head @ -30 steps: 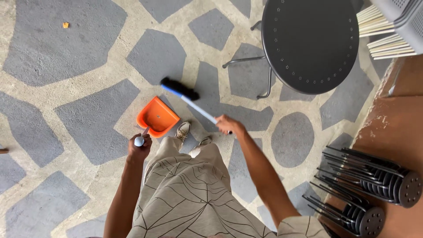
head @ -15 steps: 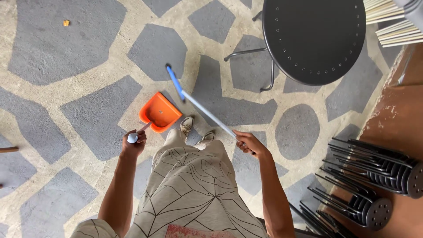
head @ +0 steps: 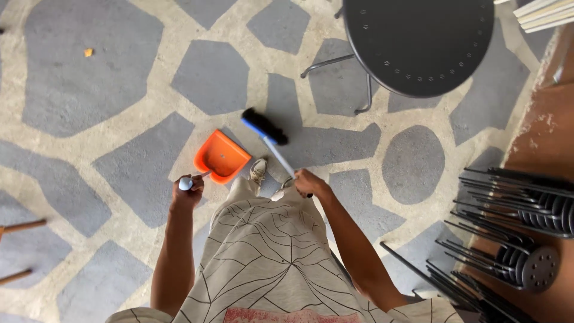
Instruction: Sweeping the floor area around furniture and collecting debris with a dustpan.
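I look straight down at a stone-patterned floor. My left hand (head: 186, 189) grips the upright handle of an orange dustpan (head: 220, 156), whose pan rests on the floor just ahead of my shoe (head: 258, 171). My right hand (head: 309, 182) is closed around the pale handle of a broom; its blue and black brush head (head: 263, 125) lies on the floor right beside the pan's far right edge.
A round dark metal table (head: 418, 42) on thin legs stands ahead to the right. Stacked dark metal chairs (head: 514, 221) lie at the right on a reddish-brown floor strip. A small orange scrap (head: 88, 52) lies far left. Wooden legs (head: 18, 227) poke in at the left edge.
The broom had swung up with its head lifted away; now its head is back down on the floor beside the dustpan. The left hand has kept the dustpan in place.
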